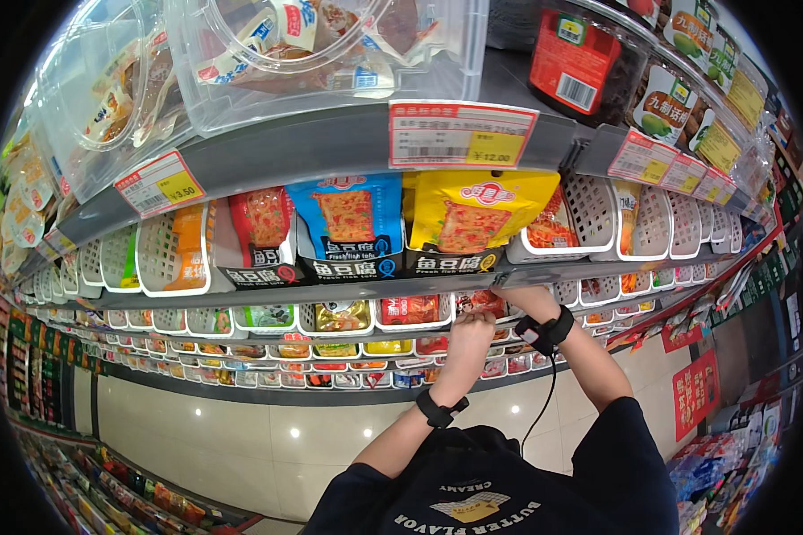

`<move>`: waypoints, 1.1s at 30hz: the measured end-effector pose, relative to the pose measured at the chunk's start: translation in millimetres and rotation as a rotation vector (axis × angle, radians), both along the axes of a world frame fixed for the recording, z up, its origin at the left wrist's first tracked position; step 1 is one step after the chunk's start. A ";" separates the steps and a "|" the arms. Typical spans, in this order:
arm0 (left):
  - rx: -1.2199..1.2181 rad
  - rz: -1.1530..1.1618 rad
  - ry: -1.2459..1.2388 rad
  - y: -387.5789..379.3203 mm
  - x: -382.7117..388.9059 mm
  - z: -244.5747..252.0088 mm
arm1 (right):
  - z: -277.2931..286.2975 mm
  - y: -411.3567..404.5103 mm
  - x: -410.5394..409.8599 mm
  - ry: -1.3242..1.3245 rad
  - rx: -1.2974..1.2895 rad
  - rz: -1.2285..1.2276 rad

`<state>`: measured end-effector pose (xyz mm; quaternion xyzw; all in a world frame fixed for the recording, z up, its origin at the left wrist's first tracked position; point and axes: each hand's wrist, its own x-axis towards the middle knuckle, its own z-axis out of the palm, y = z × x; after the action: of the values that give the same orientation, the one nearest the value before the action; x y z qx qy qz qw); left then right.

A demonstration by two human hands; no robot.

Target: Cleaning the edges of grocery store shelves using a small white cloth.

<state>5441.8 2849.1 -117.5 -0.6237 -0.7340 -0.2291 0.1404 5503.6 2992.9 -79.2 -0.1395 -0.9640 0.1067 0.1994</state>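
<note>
My left hand [474,322], fingers curled, is at the front of a white basket holding red snack packets [480,303] on the second visible basket row. Whether it grips a packet cannot be told. My right hand [518,299] reaches in beside it to the right, its fingers hidden under the shelf edge [375,287]. A black strap with a small device is on each wrist, and a cable hangs from the right one. Above the hands stand a yellow fish tofu packet [476,214], a blue one [348,217] and a red one [262,224] in display boxes.
The upper shelf edge [294,154] with price tags juts out above, bearing clear plastic bins [334,100] and a red-labelled jar [572,60]. White perforated baskets [174,257] line the rows at both sides and below. Tiled floor [241,428] lies behind, with more stocked shelves at lower left and right.
</note>
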 end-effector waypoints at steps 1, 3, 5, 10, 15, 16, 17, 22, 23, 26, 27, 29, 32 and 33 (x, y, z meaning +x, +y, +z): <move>0.000 -0.007 -0.006 -1.3 -2.6 -0.8 | -1.1 -2.9 -3.0 -0.003 0.019 -0.014; -0.032 0.004 -0.001 -3.0 -6.9 0.0 | -4.2 -5.9 -8.8 -0.004 0.081 -0.049; -0.020 -0.011 -0.014 -2.6 -8.8 2.7 | -6.0 -8.9 -11.4 0.017 0.159 -0.081; -0.002 0.010 0.014 3.9 -17.2 -12.3 | -15.5 -18.8 -22.1 0.011 0.071 -0.153; 0.006 -0.003 0.032 7.5 -25.4 -17.2 | -3.3 -37.8 -28.8 -0.143 0.207 -0.132; 0.012 0.003 0.018 8.2 -22.6 -12.1 | -15.1 -26.2 -23.5 -0.210 0.221 -0.148; 0.023 -0.011 0.026 8.5 -20.3 -10.0 | -14.8 -25.6 -14.5 -0.202 0.229 -0.163; -0.010 -0.047 0.037 4.5 -19.8 -8.6 | 24.3 -45.7 -10.4 -0.300 -0.167 -0.116; -0.043 -0.044 0.021 6.1 -17.7 -7.7 | 26.3 -42.3 -5.4 -0.237 -0.212 -0.033; -0.024 -0.062 0.004 5.8 -18.2 -5.8 | 40.1 -38.4 14.5 0.010 -0.228 -0.060; 0.044 -0.062 0.005 5.4 -16.4 -4.3 | 42.1 -36.0 26.0 0.196 -0.162 -0.121; -0.021 -0.058 -0.011 3.0 -12.6 -1.7 | 51.2 -23.4 40.9 0.250 -0.119 -0.179; 0.028 -0.025 -0.223 1.3 2.8 21.9 | 33.0 18.3 77.2 0.221 -0.029 -0.285; 0.034 -0.015 -0.215 3.1 12.4 31.7 | 27.6 33.9 84.0 0.138 0.021 -0.312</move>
<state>5454.1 2852.1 -85.8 -0.5985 -0.7363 -0.3080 0.0697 5587.7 3026.9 -51.6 -0.2779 -0.9157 0.0739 0.2808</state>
